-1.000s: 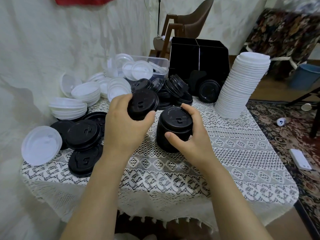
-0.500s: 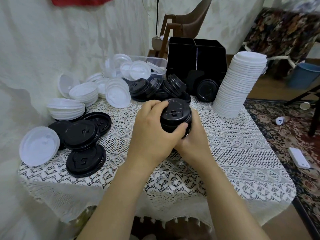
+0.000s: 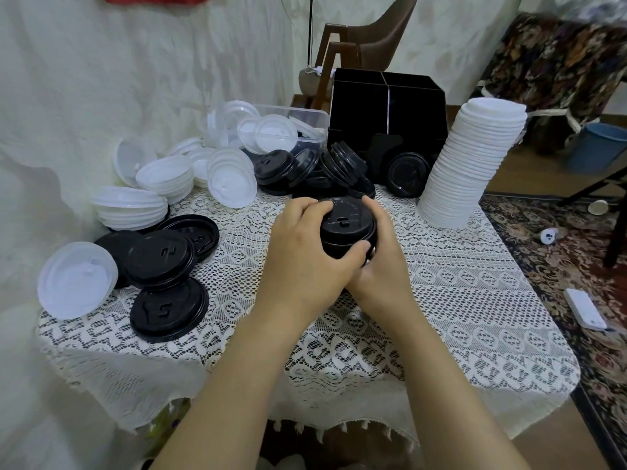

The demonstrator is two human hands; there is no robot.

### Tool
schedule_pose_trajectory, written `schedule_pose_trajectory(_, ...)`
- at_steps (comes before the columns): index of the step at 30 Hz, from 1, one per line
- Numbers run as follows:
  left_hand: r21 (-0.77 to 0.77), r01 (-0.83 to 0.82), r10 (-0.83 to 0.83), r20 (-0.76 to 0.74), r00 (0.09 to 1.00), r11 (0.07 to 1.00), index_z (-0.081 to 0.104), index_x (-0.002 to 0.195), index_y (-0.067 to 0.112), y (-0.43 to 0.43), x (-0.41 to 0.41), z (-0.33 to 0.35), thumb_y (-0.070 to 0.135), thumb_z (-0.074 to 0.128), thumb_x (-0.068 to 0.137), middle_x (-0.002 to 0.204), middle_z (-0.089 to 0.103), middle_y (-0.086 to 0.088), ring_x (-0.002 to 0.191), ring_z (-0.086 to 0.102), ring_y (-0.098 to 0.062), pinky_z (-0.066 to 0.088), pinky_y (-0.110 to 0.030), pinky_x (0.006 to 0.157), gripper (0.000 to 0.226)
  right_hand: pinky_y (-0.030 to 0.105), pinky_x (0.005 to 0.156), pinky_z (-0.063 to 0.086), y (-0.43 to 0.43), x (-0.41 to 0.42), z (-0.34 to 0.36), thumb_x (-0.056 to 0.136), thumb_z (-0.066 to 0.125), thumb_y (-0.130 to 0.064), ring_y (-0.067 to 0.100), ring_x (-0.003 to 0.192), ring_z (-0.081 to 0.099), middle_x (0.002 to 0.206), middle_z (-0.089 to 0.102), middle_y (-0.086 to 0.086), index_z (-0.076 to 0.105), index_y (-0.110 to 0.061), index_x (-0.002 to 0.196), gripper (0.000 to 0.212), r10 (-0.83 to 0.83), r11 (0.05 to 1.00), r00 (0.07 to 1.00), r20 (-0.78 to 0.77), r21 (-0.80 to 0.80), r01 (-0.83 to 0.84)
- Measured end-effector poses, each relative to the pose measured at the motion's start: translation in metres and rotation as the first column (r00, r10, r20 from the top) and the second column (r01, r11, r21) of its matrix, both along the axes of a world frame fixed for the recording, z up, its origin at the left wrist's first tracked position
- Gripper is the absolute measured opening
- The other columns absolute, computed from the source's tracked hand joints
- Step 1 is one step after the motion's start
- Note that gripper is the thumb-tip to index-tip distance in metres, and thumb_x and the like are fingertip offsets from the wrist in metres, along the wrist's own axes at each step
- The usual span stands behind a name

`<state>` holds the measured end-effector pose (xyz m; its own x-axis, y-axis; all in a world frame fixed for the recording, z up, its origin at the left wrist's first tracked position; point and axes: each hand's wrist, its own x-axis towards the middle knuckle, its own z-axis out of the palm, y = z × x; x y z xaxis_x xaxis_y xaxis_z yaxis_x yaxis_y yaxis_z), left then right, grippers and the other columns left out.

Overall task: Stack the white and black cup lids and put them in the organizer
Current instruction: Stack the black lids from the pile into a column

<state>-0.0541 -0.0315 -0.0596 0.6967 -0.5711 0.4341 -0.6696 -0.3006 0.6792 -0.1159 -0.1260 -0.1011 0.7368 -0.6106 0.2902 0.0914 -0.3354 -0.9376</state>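
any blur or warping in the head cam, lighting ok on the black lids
Head view: wide-angle bending curves the table edge; light soft, no harsh glare; black lid stack held by left hand and right hand is sharp; organizer face reads solid black, detail lost.

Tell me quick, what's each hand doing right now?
Left hand: fingers curled round the black lid stack.
Right hand: gripping the black lid stack too.

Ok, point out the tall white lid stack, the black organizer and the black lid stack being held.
tall white lid stack (image 3: 471,167): head view, middle of its ribbed side.
black organizer (image 3: 359,117): head view, left front panel.
black lid stack (image 3: 344,217): head view, top lid's face.
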Motion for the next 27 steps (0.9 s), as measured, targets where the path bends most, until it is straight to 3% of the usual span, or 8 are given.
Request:
schedule_pose_trajectory(3,0.006,0.007,-0.006,-0.001,1.0,1.0,0.056,0.129,0.013,-0.001,0.0,-0.001,0.037,0.076,0.076,0.115,0.041,0.012,0.116,0.045,-0.013,0.034,-0.017,0.098,0.061,0.012,0.091,0.046,0.002,0.0,0.001,0.06,0.07,-0.043,-0.01,0.109,0.055,0.122,0.054,-0.024,0.035,-0.023,0.145,0.094,-0.008,1.0,1.0,0.008,0.011,0.008)
schedule_pose_trajectory(7,0.034,0.004,-0.005,0.031,1.0,0.999,0.055,0.13,0.011,-0.002,-0.001,-0.004,0.037,0.076,0.075,0.125,0.044,0.004,0.119,0.041,-0.015,0.028,-0.015,0.097,0.064,0.009,0.085,0.045,0.0,-0.001,-0.002,0.07,0.074,-0.032,-0.012,0.104,0.056,0.116,0.055,-0.025,0.035,-0.025,0.143,0.084,-0.012,1.0,1.0,-0.011,-0.001,0.012)
schedule_pose_trajectory(10,0.031,0.012,-0.012,0.015,1.0,0.999,0.053,0.131,0.012,-0.002,-0.001,-0.005,0.035,0.075,0.076,0.121,0.041,0.008,0.119,0.04,-0.014,0.028,-0.014,0.096,0.063,0.022,0.101,0.042,-0.001,-0.001,-0.006,0.08,0.073,-0.026,-0.005,0.122,0.048,0.134,0.048,-0.017,0.023,-0.025,0.15,0.087,-0.018,0.997,0.998,-0.065,-0.069,0.014)
schedule_pose_trajectory(12,0.018,0.024,-0.024,-0.005,1.0,1.0,0.052,0.13,0.011,-0.003,-0.001,-0.005,0.033,0.075,0.077,0.116,0.037,0.011,0.116,0.042,-0.011,0.03,-0.011,0.094,0.062,0.031,0.112,0.036,-0.001,-0.001,-0.005,0.08,0.069,-0.032,0.003,0.136,0.036,0.149,0.034,-0.007,0.015,-0.026,0.153,0.091,-0.038,0.992,0.998,-0.053,-0.125,0.031)
schedule_pose_trajectory(14,0.007,0.032,-0.032,-0.026,0.999,0.999,0.052,0.129,0.011,-0.003,-0.001,-0.005,0.03,0.075,0.077,0.113,0.035,0.012,0.113,0.045,-0.01,0.032,-0.009,0.091,0.06,0.034,0.115,0.032,0.001,0.001,-0.002,0.078,0.065,-0.039,0.004,0.141,0.029,0.153,0.028,-0.003,0.018,-0.025,0.152,0.089,-0.061,0.986,0.998,-0.014,-0.158,0.058)
schedule_pose_trajectory(16,0.0,0.032,-0.032,-0.025,0.999,0.999,0.052,0.128,0.01,-0.003,-0.001,-0.006,0.029,0.075,0.077,0.112,0.035,0.012,0.111,0.046,-0.01,0.035,-0.012,0.092,0.059,0.034,0.113,0.035,0.002,0.003,-0.001,0.075,0.06,-0.047,0.008,0.138,0.035,0.15,0.034,0.0,0.028,-0.021,0.149,0.085,-0.065,0.98,0.998,0.016,-0.188,0.067)
schedule_pose_trajectory(21,-0.007,0.043,-0.043,0.009,0.999,0.999,0.052,0.13,0.009,-0.001,0.0,-0.008,0.033,0.069,0.083,0.114,0.036,0.012,0.11,0.045,-0.006,0.035,-0.012,0.092,0.056,0.013,0.09,0.044,0.008,0.007,-0.003,0.065,0.062,-0.059,0.006,0.117,0.051,0.133,0.048,-0.007,0.037,-0.028,0.14,0.084,-0.121,0.982,0.993,0.004,-0.145,0.121)
schedule_pose_trajectory(27,-0.003,0.055,-0.055,-0.016,0.998,0.998,0.052,0.129,0.012,-0.001,0.004,-0.011,0.033,0.069,0.082,0.113,0.036,0.014,0.103,0.043,0.0,0.031,0.004,0.08,0.054,0.006,0.083,0.041,0.014,0.01,-0.005,0.062,0.06,-0.062,0.001,0.111,0.052,0.13,0.049,-0.008,0.034,-0.038,0.13,0.076,-0.156,0.982,0.988,0.009,-0.108,0.156)
